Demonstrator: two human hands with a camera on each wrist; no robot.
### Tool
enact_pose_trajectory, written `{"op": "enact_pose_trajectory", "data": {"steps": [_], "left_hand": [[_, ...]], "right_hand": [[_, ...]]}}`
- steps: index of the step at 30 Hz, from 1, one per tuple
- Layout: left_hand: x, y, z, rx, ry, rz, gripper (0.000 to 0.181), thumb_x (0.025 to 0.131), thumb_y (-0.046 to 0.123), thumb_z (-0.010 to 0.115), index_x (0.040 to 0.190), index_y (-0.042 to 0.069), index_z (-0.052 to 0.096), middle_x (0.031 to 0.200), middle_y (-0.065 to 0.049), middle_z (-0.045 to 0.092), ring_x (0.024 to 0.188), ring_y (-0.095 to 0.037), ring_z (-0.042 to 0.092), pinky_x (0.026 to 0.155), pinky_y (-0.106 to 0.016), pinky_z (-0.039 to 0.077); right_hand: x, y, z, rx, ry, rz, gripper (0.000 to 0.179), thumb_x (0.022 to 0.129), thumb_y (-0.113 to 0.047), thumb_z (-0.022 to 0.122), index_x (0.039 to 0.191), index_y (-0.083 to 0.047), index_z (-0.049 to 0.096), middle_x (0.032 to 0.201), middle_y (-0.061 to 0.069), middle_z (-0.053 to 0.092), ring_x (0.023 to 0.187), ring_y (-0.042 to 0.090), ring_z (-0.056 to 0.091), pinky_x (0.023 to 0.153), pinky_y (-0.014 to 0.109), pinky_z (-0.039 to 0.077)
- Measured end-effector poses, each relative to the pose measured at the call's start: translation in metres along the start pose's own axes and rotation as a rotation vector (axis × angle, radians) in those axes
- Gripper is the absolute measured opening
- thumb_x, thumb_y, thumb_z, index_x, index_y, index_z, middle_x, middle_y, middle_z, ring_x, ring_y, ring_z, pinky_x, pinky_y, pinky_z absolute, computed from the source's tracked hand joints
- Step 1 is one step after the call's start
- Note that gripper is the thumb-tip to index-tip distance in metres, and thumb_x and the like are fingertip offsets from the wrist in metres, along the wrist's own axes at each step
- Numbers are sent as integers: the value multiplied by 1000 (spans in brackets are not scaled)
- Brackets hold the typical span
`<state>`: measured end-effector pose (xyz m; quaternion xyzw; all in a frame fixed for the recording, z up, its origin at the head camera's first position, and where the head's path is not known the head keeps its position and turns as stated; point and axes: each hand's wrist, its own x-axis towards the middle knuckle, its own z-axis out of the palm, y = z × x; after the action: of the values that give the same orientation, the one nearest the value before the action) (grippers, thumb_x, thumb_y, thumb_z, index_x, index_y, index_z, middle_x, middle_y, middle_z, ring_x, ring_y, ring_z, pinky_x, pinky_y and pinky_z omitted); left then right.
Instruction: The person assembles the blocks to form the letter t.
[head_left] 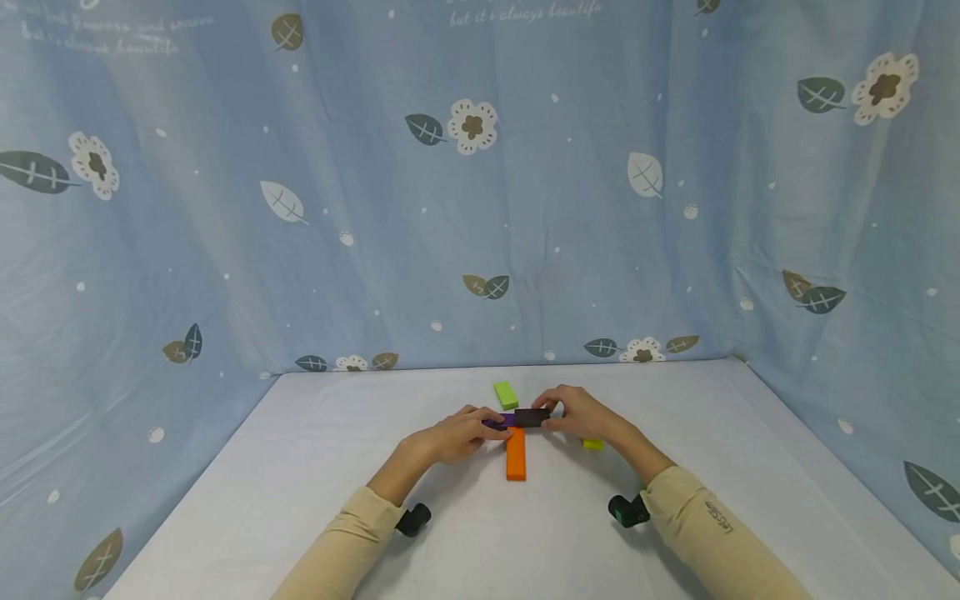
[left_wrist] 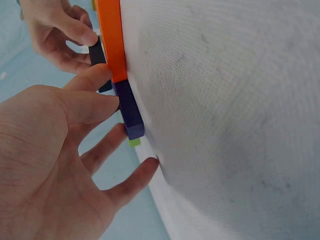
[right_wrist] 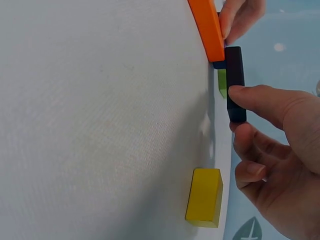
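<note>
My left hand point(head_left: 456, 435) has its thumb and fingers at a purple block point(left_wrist: 128, 107), pinching it low against the white table. This purple block lies crosswise at the far end of an orange block point(head_left: 516, 457), which points back toward me. With thumb and fingertips, my right hand point(head_left: 581, 414) grips a black block point(right_wrist: 235, 70) by its right end. The black block is level and held higher than the orange one, its left end overlapping the purple block in the head view. Part of the purple block is hidden by my left fingers.
Beyond the purple block lies a lime-green block point(head_left: 506, 395). A yellow block point(right_wrist: 204, 195) rests on the table under my right wrist. Dark wrist cameras point(head_left: 628, 510) hang at both sleeves. A blue patterned curtain point(head_left: 525, 208) borders the white table point(head_left: 360, 408) at the back.
</note>
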<state>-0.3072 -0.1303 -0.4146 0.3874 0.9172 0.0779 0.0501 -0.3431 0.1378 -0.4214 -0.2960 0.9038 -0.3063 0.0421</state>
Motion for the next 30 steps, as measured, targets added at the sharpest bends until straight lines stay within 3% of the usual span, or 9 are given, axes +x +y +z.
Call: {"op": "enact_pose_trajectory", "data": {"steps": [6, 30], "left_hand": [[2, 0, 1, -2, 3, -4, 45, 99, 1, 51, 137, 23, 59, 145, -7, 50, 128, -31, 48, 110, -48, 40], [2, -1, 3, 6, 21, 5, 45, 98, 0, 51, 136, 23, 60, 144, -6, 51, 128, -29, 49, 110, -47, 41]], "right_hand": [[2, 0, 1, -11, 6, 39, 30, 89, -12, 71, 119, -11, 67, 109, 9, 65, 99, 26, 57, 81, 28, 50], [3, 5, 7, -29, -17, 23, 29, 88, -12, 73, 116, -8, 69, 104, 6, 69, 91, 21, 58, 73, 25, 48]]}}
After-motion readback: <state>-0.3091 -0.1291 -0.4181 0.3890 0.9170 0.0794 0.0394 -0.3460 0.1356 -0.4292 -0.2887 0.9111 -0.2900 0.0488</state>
